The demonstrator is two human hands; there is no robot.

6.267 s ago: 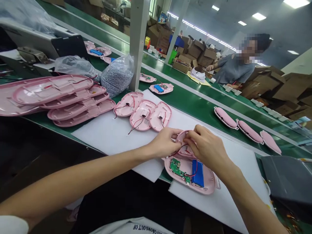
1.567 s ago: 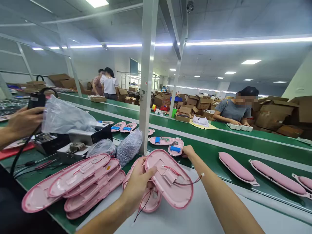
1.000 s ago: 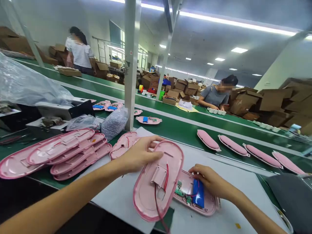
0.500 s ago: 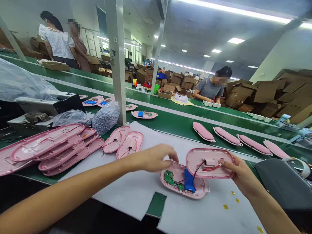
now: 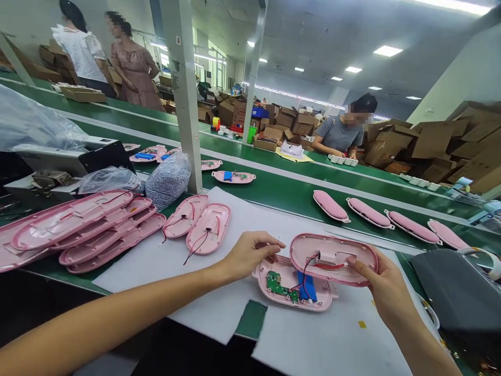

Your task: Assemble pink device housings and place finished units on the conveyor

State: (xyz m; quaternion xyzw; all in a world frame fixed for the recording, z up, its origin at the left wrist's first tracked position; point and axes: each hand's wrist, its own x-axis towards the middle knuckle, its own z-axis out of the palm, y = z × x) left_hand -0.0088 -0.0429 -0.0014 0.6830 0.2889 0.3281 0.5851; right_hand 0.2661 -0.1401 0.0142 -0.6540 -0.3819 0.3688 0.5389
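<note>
My right hand [image 5: 381, 284] holds a pink oval shell half [image 5: 333, 258] by its right end, tilted on edge above the white mat, with red and black wires running from it. Under it lies a second pink shell half [image 5: 294, 284] with a green circuit board [image 5: 278, 283] and a blue battery [image 5: 308, 285]. My left hand [image 5: 250, 253] pinches thin wire ends just left of the raised shell, above the circuit board.
Two wired pink shell halves [image 5: 198, 223] lie on the white mat [image 5: 164, 261]. A stack of large pink shells [image 5: 82, 230] sits left beside a bag of pellets [image 5: 167, 180]. Closed pink units [image 5: 370, 212] ride the green belt. A grey tray [image 5: 457, 292] is right. People work beyond.
My right hand took the wired shell half from my left and holds it over the board shell. My left hand closed on the wire ends. The view dropped slightly.
</note>
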